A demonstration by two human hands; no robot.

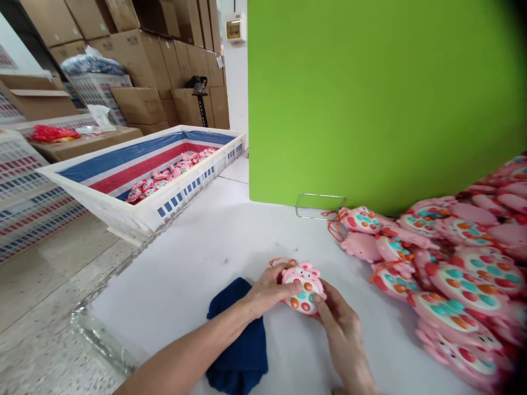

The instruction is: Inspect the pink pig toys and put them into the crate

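Between both hands sits a pink toy with an animal face and ears, a white front and round buttons in red, orange and teal. My left hand grips its left side, the thumb lying on the buttons. On its right side my right hand is wrapped round the edge, thumb pressed near a lower button. An orange cord loop lies behind the toy's top left. Under my left forearm a dark blue cloth rests on the white table.
A heap of similar pink toys covers the table's right side, against a green panel. A thin wire frame stands at the panel's foot. Beyond the left table edge, a white crate holds more toys. Cardboard boxes are stacked behind.
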